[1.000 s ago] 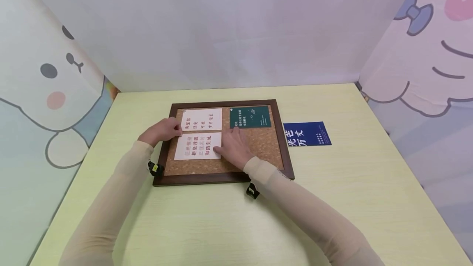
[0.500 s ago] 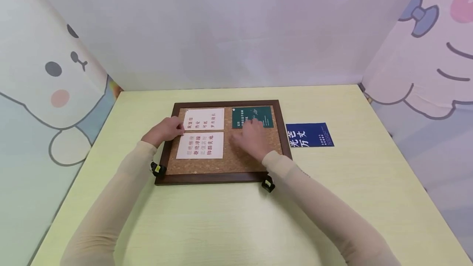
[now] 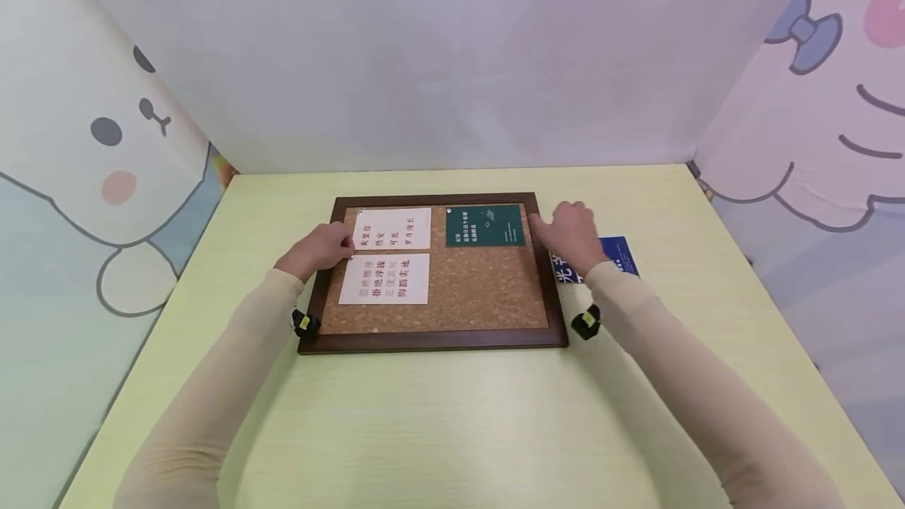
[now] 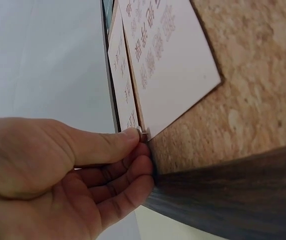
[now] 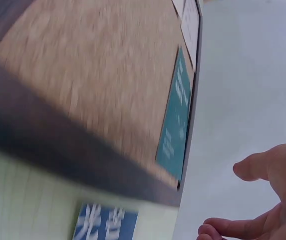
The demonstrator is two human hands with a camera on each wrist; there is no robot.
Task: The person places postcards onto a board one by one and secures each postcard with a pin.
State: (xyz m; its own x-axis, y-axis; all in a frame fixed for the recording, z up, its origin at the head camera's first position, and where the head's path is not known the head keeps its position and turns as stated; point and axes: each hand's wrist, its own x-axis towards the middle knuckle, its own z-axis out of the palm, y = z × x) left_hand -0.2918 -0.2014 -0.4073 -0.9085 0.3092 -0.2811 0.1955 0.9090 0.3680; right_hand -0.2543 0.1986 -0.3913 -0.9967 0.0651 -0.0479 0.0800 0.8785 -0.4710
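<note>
At the upper left corner of the lower white card point(image 3: 384, 280), my left hand point(image 3: 320, 248) pinches a small clear pushpin point(image 4: 142, 133) between thumb and finger; its thin metal point meets the cork right by the card's corner. That card lies on the framed corkboard point(image 3: 488, 289). My right hand point(image 3: 571, 234) is beyond the board's right side, over the blue card point(image 3: 620, 252), hiding part of it. In the right wrist view the thumb point(image 5: 252, 167) and fingers are apart, with nothing between them.
Above the lower card is another white card point(image 3: 392, 228), and a green card point(image 3: 486, 226) sits at the board's upper right; each shows a pin at its upper left. The board's dark wood frame point(image 3: 431, 340) lies on the pale table point(image 3: 396, 422), with curtain walls point(image 3: 452, 61) around.
My right hand has lifted off the lower white card and moved right, across the board to above the blue card. The left hand stays at the card's corner with the pushpin.
</note>
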